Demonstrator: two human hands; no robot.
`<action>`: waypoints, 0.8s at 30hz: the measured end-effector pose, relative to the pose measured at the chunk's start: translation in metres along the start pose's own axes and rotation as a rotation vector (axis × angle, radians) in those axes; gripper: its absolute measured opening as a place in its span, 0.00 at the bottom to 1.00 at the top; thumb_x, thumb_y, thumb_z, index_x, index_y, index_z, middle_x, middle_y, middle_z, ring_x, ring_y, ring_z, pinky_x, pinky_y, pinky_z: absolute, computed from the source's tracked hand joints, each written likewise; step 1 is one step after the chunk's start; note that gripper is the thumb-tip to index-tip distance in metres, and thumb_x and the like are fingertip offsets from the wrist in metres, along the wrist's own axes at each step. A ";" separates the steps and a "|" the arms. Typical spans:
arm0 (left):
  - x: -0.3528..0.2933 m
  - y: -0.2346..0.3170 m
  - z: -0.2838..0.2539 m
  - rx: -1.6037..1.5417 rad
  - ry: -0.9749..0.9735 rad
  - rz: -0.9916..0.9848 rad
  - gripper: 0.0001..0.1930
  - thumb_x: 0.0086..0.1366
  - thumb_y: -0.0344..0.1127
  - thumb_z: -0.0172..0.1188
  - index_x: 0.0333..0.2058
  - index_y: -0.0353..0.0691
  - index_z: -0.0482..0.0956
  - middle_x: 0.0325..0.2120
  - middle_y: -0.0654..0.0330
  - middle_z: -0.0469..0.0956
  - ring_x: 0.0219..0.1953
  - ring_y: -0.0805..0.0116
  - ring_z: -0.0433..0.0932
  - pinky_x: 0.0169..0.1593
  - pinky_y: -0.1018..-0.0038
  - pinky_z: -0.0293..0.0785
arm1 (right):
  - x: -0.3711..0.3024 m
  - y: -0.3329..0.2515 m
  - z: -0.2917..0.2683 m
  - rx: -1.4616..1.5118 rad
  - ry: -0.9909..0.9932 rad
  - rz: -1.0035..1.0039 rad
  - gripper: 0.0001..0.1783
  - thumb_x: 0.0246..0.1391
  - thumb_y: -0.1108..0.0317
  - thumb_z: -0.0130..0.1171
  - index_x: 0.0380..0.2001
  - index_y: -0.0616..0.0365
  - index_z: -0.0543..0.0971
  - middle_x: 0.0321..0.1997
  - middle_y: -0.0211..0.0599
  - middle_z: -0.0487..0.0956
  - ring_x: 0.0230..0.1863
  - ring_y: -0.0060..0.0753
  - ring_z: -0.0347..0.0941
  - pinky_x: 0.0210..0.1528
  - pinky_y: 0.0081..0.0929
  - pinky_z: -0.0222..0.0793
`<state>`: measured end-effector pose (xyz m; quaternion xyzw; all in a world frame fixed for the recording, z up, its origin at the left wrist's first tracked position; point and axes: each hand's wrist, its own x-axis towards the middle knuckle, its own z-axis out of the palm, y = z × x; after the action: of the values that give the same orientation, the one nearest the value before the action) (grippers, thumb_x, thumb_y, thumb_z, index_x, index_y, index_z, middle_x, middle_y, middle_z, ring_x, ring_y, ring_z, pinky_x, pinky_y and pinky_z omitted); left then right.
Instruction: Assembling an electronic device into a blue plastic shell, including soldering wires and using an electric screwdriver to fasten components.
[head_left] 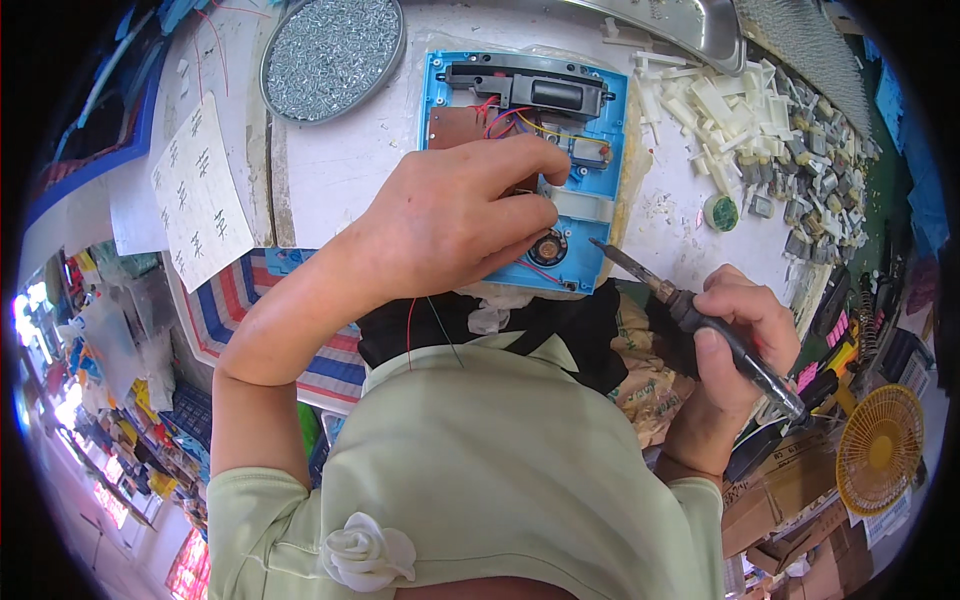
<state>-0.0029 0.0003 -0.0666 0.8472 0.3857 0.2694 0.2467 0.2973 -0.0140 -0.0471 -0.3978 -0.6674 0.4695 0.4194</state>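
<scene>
A blue plastic housing (603,262) lies open on the table, with a black part (556,95) along its far end, a brown board (455,128), thin coloured wires and a small round speaker (549,248) inside. My left hand (455,205) reaches over it from the left, fingers curled together above the middle; what they pinch is hidden. Below that wrist hang a red and a green wire (440,330). My right hand (745,325) grips a soldering iron (735,350) by its dark handle, the tip pointing at the housing's right near edge.
A round tray of small screws (333,55) stands at the far left, near a paper sheet with handwriting (203,195). To the right lie white plastic parts (725,110), small grey motor-like parts (815,180) and a green-topped round tin (720,212). A yellow fan (880,450) stands lower right.
</scene>
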 end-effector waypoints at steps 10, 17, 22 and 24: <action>-0.002 -0.006 -0.004 0.060 -0.024 0.059 0.14 0.48 0.25 0.72 0.34 0.41 0.79 0.43 0.58 0.78 0.34 0.61 0.82 0.33 0.69 0.79 | -0.001 0.002 -0.003 0.003 0.002 -0.015 0.13 0.44 0.71 0.68 0.34 0.66 0.82 0.20 0.33 0.76 0.19 0.24 0.65 0.22 0.22 0.54; -0.002 -0.003 -0.008 0.045 -0.027 0.068 0.15 0.46 0.24 0.72 0.35 0.42 0.80 0.44 0.59 0.78 0.31 0.63 0.80 0.31 0.70 0.77 | -0.004 0.004 -0.006 0.026 0.020 -0.020 0.13 0.45 0.72 0.67 0.35 0.68 0.81 0.22 0.35 0.76 0.20 0.24 0.65 0.23 0.22 0.55; -0.001 0.008 -0.005 0.076 -0.050 0.192 0.17 0.42 0.29 0.72 0.35 0.46 0.84 0.45 0.62 0.77 0.31 0.64 0.75 0.32 0.69 0.72 | -0.010 0.002 -0.017 0.042 0.063 -0.015 0.14 0.47 0.73 0.66 0.37 0.71 0.80 0.24 0.39 0.76 0.22 0.25 0.66 0.25 0.22 0.56; -0.004 0.010 -0.003 0.100 -0.075 0.164 0.17 0.41 0.31 0.71 0.36 0.46 0.85 0.45 0.62 0.77 0.34 0.63 0.75 0.37 0.67 0.70 | -0.015 0.002 -0.022 0.030 0.082 -0.005 0.14 0.47 0.73 0.66 0.37 0.71 0.79 0.25 0.40 0.76 0.23 0.25 0.66 0.26 0.21 0.56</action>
<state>-0.0017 -0.0076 -0.0596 0.8967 0.3187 0.2372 0.1954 0.3236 -0.0211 -0.0476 -0.4087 -0.6436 0.4616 0.4535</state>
